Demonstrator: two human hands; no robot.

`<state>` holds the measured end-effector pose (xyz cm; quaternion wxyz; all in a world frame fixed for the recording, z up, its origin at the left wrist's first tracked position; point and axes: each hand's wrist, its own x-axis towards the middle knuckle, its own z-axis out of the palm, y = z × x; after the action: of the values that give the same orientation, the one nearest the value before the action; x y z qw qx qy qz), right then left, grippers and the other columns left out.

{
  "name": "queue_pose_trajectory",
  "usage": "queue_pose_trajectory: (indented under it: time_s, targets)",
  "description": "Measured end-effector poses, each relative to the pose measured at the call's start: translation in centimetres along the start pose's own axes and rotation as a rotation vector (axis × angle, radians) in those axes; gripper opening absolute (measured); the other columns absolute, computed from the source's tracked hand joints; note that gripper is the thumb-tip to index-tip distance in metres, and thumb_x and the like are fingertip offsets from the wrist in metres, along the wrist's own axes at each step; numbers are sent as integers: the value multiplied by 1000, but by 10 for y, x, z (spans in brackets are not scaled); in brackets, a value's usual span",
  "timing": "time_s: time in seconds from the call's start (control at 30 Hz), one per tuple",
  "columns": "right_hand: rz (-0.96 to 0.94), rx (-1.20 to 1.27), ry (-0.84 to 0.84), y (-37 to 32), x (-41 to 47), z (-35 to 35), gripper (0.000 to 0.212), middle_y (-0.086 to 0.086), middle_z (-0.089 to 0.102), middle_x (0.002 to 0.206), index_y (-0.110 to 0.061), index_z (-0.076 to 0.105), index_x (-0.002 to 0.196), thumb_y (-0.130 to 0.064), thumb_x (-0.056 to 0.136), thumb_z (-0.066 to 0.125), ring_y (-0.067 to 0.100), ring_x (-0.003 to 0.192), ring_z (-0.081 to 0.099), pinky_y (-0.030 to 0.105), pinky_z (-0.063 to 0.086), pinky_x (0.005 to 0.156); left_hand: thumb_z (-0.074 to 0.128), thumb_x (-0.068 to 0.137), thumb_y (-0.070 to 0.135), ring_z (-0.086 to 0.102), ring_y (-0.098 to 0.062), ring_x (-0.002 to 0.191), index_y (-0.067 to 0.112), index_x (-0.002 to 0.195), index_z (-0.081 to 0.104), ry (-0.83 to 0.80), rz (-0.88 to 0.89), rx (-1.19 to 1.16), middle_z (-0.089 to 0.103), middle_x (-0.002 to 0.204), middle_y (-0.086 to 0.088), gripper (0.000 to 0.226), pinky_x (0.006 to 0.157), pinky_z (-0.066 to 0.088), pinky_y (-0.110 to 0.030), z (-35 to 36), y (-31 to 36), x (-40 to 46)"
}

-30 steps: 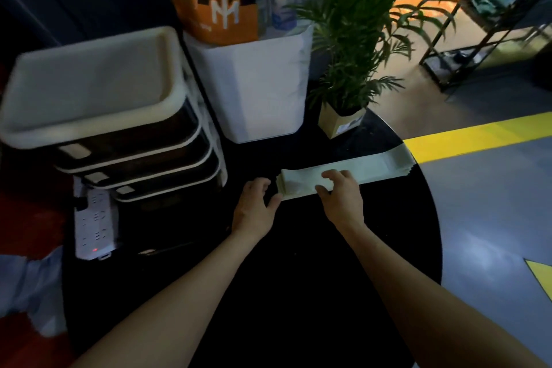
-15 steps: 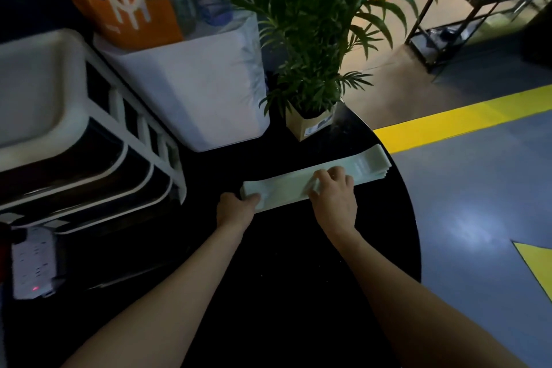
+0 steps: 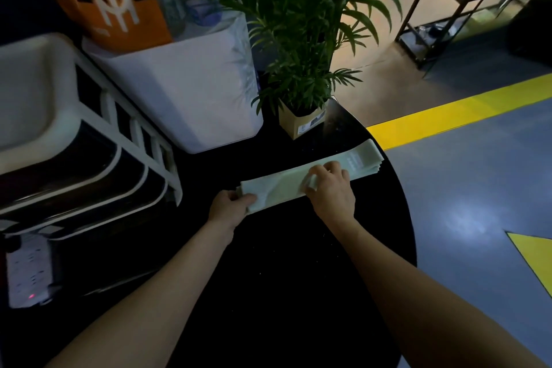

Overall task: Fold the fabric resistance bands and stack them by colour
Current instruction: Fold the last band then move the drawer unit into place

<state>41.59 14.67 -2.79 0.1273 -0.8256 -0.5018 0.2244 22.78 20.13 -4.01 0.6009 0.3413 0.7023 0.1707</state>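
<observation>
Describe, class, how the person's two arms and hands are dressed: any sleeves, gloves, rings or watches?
Both forearms are bare as far as the picture's lower edge; no sleeve shows. The left hand and right hand wear no gloves, and no ring, watch or wristband can be made out, though the dim light could hide small details.

Dim, underexposed wide-angle view; blurred left edge, brighter floor at right.

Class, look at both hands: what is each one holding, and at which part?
The left hand grips the near-left end of the pale green bands. The right hand pinches a layer near their middle.
</observation>
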Motion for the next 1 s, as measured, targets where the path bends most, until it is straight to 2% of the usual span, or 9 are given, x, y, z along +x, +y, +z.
queue_pose_trajectory:
  time_s: [0.17,0.3,0.5,0.6,0.67,0.73,0.83,0.93,1.0]
  targets:
    - [-23,-45,-1,-8,-14,2,27,4,44,119,-19,57,115,-24,89,58,23,112,43,35,49,78,69,83,16,57,-23,72,7,96,56,-100,36,24,60,83,-9,21,74,50,-36,-15,5,-14]
    - [-69,-30,-17,-30,-41,17,25,3,47,116,-19,61,112,-23,88,60,22,107,47,34,49,78,71,81,18,64,-32,96,2,110,57,-136,13,46,65,109,-17,37,94,50,-45,-53,1,-25]
    - [-103,52,-95,-78,-84,48,23,2,49,114,-19,65,110,-23,88,61,21,108,49,32,49,83,70,79,18,66,-27,92,5,113,57,-81,54,101,66,106,-15,39,81,54,-36,-112,-11,-54]
    - [-66,178,-144,-95,-93,48,28,2,49,119,-15,63,115,-21,87,63,22,109,52,33,47,86,71,77,17,65,-26,89,4,112,58,-51,91,134,66,103,-14,39,75,54,-34,-127,-16,-62]
    - [-68,310,-165,-109,-95,42,30,2,55,114,-11,63,113,-17,84,67,20,103,56,30,46,86,72,76,16,66,-27,88,4,107,59,-31,122,146,67,100,-14,36,77,55,-35,-132,-16,-67]
    - [-82,473,-230,-121,-96,35,26,3,60,98,-7,65,107,-11,82,69,16,90,59,22,46,79,73,73,18,66,-27,90,7,101,59,-24,135,161,67,99,-13,33,85,55,-41,-131,-13,-72]
    - [-135,612,-313,-126,-100,19,20,3,62,89,1,66,103,-2,83,66,6,72,56,3,40,61,77,65,22,66,-27,89,13,92,59,-49,152,170,67,96,-12,34,86,55,-42,-117,-4,-80]
    - [-107,699,-371,-116,-98,4,20,3,62,88,1,65,107,-3,88,60,2,71,55,5,41,62,76,75,19,64,-23,89,9,98,57,-104,173,146,65,98,-10,32,75,53,-32,-99,5,-83]
    - [0,779,-418,-106,-92,-3,16,2,61,82,-5,66,103,-11,92,55,7,70,55,18,43,67,72,81,21,64,-21,89,5,105,56,-194,160,55,64,102,-11,33,73,52,-28,-86,12,-87]
